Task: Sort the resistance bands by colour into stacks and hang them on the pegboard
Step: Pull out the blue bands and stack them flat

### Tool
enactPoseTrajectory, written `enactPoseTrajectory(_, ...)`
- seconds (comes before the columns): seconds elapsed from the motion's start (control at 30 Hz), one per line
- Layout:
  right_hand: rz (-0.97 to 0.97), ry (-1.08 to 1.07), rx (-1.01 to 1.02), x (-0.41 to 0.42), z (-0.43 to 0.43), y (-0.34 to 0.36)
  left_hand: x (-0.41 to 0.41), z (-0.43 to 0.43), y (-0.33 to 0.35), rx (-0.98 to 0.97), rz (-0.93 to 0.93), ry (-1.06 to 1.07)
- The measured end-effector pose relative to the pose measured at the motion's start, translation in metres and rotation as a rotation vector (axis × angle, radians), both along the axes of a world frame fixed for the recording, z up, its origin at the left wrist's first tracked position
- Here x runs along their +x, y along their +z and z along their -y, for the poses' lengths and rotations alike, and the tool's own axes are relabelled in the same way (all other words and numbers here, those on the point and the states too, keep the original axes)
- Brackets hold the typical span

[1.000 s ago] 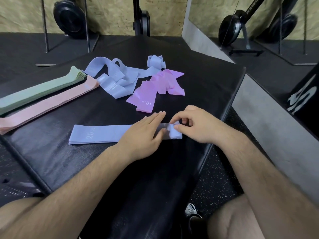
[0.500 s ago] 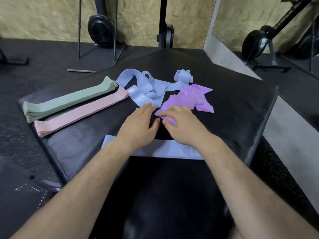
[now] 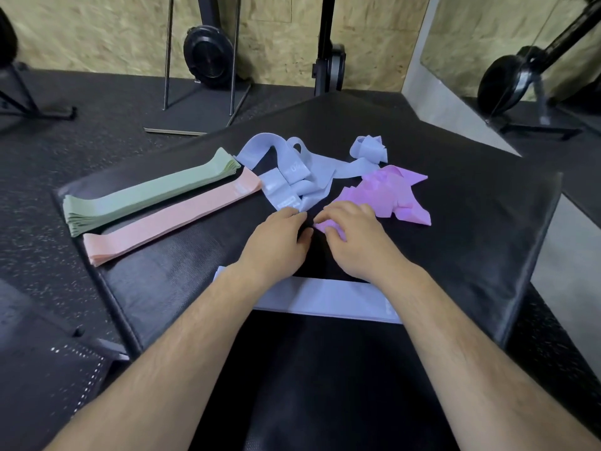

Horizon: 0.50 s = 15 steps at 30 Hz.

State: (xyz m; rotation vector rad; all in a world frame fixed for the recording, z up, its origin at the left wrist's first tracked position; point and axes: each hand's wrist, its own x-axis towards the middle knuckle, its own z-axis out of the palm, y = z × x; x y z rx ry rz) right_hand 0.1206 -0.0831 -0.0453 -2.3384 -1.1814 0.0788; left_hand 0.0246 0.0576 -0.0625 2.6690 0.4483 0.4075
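Left hand (image 3: 276, 242) advanced; blue band (image 3: 328, 299) lies crosswise.

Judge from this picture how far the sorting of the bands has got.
Done: the green stack and pink stack lie side by side; one blue band lies flat near the person. In hand: the left hand touches the blue tangle, and the right hand rests on the purple pile. Left: both heaps unsorted, nothing hung; no pegboard in view.
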Motion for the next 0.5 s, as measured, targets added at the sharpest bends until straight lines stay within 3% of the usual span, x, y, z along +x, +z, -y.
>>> enactPoseTrajectory(0.2, -0.446, -0.09, 0.291, -0.01, 0.001, 0.014, -0.018, 0.017, 0.021, -0.088, 0.127, -0.09)
enactPoseTrajectory(0.4, -0.507, -0.152, 0.267, -0.014, 0.002, 0.014, -0.034, 0.02, 0.026, -0.34, 0.13, -0.085)
enactPoseTrajectory(0.5, -0.53, -0.159, 0.289, -0.016, 0.004, 0.018, -0.029, 0.009, 0.023, -0.262, 0.199, 0.028)
